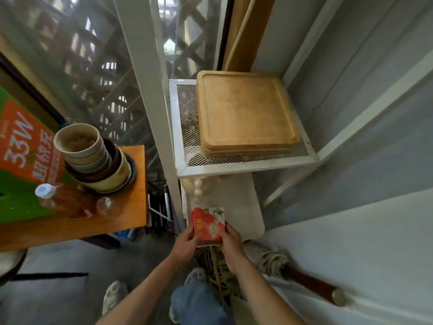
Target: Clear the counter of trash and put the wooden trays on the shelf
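You hold a red packet with both hands.
Your left hand (187, 238) grips the packet (208, 227) on its left edge, your right hand (230, 242) its right; the trays (246, 113) lie stacked on the shelf (234, 168) above.

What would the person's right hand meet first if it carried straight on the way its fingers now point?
The right hand grips the red packet, fingers pointing up and forward. Going straight on, it would probably meet the white lower shelf first, though depth is unclear. The wooden trays sit higher, on the mesh shelf.
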